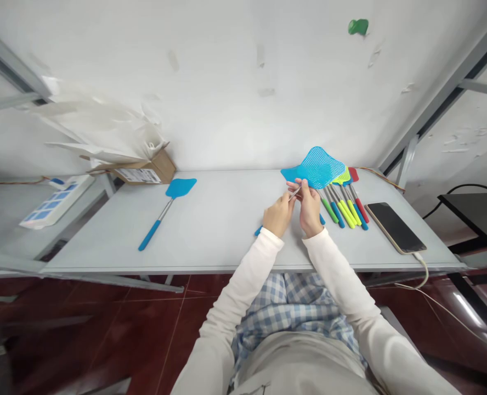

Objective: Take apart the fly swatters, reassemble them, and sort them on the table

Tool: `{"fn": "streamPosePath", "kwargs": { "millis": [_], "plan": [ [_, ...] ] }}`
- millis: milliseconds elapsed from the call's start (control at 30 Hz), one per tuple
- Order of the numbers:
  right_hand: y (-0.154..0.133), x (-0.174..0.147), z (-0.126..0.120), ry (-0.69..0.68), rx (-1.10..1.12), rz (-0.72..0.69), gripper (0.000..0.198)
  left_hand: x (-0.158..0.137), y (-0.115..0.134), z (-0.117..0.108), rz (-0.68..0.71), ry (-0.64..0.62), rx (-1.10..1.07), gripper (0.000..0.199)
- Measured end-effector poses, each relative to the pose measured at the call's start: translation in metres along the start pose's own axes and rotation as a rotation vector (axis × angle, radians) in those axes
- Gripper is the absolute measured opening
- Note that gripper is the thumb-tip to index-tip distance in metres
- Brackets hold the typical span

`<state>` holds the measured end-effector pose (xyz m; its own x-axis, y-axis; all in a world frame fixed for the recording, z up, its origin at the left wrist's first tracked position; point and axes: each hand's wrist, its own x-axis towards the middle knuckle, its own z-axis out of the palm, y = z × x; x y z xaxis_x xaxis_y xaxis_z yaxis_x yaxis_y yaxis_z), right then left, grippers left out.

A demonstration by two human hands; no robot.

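Note:
Both hands are on a blue fly swatter (318, 164), its perforated head tilted up over the table's right half. My left hand (278, 216) is closed around the metal shaft. Close beside it, my right hand (309, 207) pinches the swatter near the base of the head. A blue handle end shows just left of my left wrist. Beyond my right hand lies a row of fly swatters with green, blue, yellow (344, 214) and red handles (362, 210), their heads partly covered by the held one. Another blue fly swatter (180, 187) lies apart on the left.
A black-screened phone (396, 227) with a white cable lies on the table (219, 241) at the right. At the back left stands a cardboard box (147, 170) with white wrapping. A white and blue organizer (58, 202) sits farther left. Metal posts frame both sides.

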<state>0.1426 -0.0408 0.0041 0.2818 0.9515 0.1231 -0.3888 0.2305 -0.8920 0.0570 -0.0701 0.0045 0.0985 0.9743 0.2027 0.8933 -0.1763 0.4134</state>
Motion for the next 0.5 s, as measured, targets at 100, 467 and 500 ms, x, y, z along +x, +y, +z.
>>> {"fn": "streamPosePath", "kwargs": {
  "millis": [100,467,500],
  "plan": [
    [0.004,0.003,0.002,0.080,0.040,-0.020,0.041,0.003,0.010,0.008,-0.001,-0.014,0.054,0.040],
    [-0.005,0.036,-0.019,0.253,0.084,-0.059,0.030,0.000,-0.009,0.003,0.156,0.001,0.207,0.046],
    [-0.008,0.041,-0.025,0.269,0.087,-0.059,0.029,-0.002,-0.012,0.002,0.162,-0.003,0.223,0.046]
  ]
}}
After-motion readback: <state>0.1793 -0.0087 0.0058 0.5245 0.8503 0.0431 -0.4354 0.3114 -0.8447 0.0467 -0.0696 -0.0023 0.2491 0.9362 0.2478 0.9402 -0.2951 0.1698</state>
